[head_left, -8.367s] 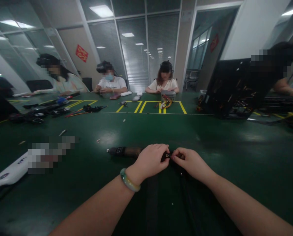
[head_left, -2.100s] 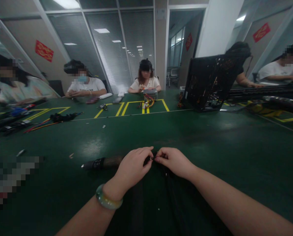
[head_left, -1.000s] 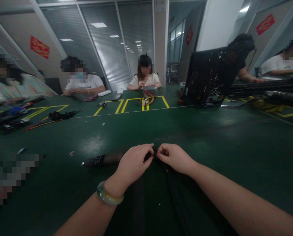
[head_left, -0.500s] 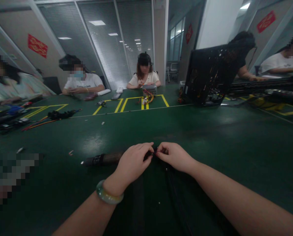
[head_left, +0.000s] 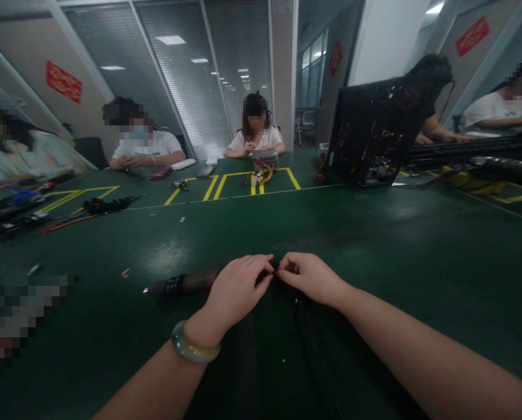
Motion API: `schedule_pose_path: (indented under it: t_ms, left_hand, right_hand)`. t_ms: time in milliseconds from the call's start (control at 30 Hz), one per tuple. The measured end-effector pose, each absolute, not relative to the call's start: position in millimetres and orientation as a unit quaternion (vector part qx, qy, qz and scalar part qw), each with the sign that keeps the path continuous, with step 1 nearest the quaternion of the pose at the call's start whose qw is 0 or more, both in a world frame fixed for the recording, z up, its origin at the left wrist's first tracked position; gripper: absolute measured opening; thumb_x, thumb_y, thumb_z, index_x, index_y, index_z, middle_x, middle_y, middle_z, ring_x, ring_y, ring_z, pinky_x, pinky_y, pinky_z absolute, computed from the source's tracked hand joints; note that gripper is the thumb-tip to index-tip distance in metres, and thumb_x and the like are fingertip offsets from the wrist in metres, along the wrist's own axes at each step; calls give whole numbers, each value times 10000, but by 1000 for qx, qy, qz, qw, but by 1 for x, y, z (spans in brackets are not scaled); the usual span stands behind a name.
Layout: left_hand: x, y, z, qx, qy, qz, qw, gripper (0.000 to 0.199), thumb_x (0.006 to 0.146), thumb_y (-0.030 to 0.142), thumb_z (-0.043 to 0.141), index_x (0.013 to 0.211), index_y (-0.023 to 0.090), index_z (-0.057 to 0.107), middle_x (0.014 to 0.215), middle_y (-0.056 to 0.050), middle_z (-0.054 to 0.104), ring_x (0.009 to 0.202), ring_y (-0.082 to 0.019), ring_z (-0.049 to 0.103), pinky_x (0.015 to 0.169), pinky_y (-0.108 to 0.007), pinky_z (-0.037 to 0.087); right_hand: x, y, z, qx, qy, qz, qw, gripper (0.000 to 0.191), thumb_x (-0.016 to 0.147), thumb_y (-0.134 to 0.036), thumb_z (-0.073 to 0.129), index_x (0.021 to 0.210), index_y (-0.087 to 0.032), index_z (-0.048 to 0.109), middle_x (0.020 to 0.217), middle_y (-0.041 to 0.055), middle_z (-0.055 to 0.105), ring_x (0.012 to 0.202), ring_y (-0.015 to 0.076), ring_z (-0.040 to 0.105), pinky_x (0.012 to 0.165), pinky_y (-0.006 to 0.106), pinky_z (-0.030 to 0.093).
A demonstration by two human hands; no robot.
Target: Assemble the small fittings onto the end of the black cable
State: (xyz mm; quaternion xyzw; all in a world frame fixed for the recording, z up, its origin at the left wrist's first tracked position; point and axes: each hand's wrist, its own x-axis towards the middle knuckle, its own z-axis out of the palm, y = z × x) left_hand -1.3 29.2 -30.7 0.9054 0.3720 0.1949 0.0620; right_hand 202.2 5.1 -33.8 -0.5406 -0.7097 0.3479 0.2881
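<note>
Above the green table, my left hand (head_left: 238, 289), with a jade-coloured bangle (head_left: 195, 344) at its wrist, is closed with thumb and forefinger in a pinch. My right hand (head_left: 311, 277) meets it from the other side, its fingertips also pinched. Between the two sets of fingertips is something small and dark, mostly hidden, whose kind I cannot make out. What looks like an electric screwdriver (head_left: 195, 284) lies with its metal tip to the left and passes out of sight behind my left hand. Below my right hand a dark cable (head_left: 308, 338) runs toward me.
Across the table (head_left: 226, 230), several people sit at work. A black computer case (head_left: 374, 134) stands at the right back. A power supply with coloured wires (head_left: 265, 160) is at the far middle. Bundled cables (head_left: 107, 204) and a pixelated area lie left. Small scraps (head_left: 126, 272) dot the surface.
My hands stay almost still, fingertips together. The view has shifted very slightly.
</note>
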Motion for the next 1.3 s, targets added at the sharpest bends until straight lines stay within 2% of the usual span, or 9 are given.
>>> schedule_pose_path:
  t_ms: [800,967,1300]
  left_hand:
    - [-1,29,-30,902,381,194,61,122,831,221,592,948,228,556,1242,-42,598,1092,-236,584,927,-430,480]
    - [-1,29,-28,904,376,194,62,92,839,194,578,920,234,562,1230,-9,605,1087,-218,583,921,-417,478]
    - [-1,29,-31,896,386,206,74,185,834,237,604,1010,232,548,1285,-38,570,1107,-232,578,948,-434,468]
  right_hand:
    - [202,7,-37,-537,-720,330,291,115,870,-294,587,852,-211,664,789,-13,668,692,139,596,569,227,386]
    - [202,7,-37,-537,-718,340,284,134,878,-308,574,871,-209,665,807,-6,672,702,146,598,569,232,398]
    - [203,7,-40,-535,-715,340,296,120,870,-287,580,849,-197,657,785,-4,665,693,143,599,572,228,390]
